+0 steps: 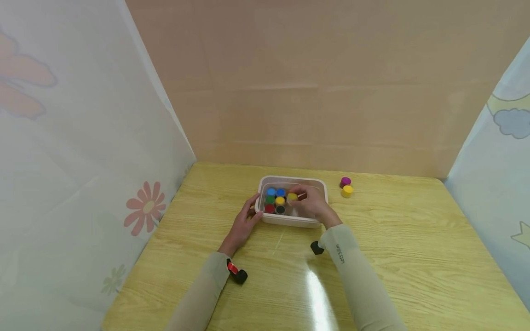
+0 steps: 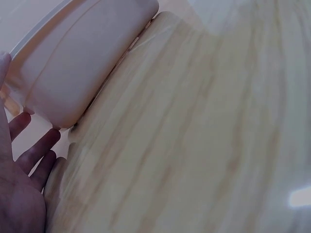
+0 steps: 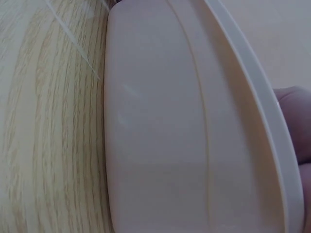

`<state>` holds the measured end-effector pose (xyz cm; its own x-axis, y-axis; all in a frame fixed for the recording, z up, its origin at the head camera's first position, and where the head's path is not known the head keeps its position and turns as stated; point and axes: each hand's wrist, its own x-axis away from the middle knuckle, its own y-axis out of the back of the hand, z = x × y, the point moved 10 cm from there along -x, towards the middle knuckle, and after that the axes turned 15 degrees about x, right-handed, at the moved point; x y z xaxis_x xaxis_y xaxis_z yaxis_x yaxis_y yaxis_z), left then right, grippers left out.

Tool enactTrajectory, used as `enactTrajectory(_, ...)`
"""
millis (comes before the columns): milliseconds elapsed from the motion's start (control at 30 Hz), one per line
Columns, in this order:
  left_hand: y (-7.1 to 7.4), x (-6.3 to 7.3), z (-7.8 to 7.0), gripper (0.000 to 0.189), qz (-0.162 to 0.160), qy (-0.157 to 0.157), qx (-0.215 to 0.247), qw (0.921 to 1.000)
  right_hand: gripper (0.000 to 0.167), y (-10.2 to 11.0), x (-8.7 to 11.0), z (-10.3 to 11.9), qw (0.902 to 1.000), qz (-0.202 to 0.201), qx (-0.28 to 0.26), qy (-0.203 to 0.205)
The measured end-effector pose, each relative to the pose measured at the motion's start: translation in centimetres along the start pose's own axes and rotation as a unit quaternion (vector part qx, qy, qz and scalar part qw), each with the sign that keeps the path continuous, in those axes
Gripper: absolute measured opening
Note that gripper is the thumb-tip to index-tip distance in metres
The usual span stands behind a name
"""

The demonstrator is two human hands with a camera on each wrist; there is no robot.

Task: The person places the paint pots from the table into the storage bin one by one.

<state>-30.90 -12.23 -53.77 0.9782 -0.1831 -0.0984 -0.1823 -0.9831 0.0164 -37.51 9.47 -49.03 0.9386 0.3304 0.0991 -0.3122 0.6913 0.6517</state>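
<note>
A white plastic box (image 1: pixel 291 221) stands on the table with several small paint pots in its left part, their lids blue, green, yellow, red and dark. My right hand (image 1: pixel 311 202) reaches over the near rim and pinches a yellow-lidded paint pot (image 1: pixel 292 196) inside, just right of the others. In the right wrist view the box's side wall (image 3: pixel 155 121) hides that pot. My left hand (image 1: pixel 243 225) touches the box's left end with fairly straight fingers. The left wrist view shows its fingertips (image 2: pixel 51 138) against the box's lower corner.
Right of the box, a purple-lidded pot (image 1: pixel 345 182) and another yellow-lidded pot (image 1: pixel 347 191) stand close together on the wooden table (image 1: pixel 414 239). A brown backdrop (image 1: pixel 314 92) rises behind the table, with patterned cloths at both sides.
</note>
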Motion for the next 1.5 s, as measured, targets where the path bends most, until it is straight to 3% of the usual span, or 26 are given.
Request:
enactTrajectory(300,0.0,-0.3,0.6,0.062,0.018,0.013,-0.002,0.9997,0.029,-0.2,-0.2,0.2,0.9996,-0.003,0.026,0.008)
enactTrajectory(700,0.0,-0.2,0.3,0.058,0.002,-0.002,-0.010,0.9999,0.027,-0.2,-0.1,-0.4,0.9991,0.002,0.038,-0.016)
enactTrajectory(967,-0.1,-0.2,0.2,0.059,0.004,-0.004,-0.011,0.9999,0.025,-0.1,-0.3,-0.3,0.9969,-0.006,0.077,-0.019)
enactTrajectory(1500,0.1,0.0,0.2,0.059,0.002,0.005,0.004,1.0000,0.027,-1.1,-0.8,-0.5,0.9886,0.028,0.147,-0.013)
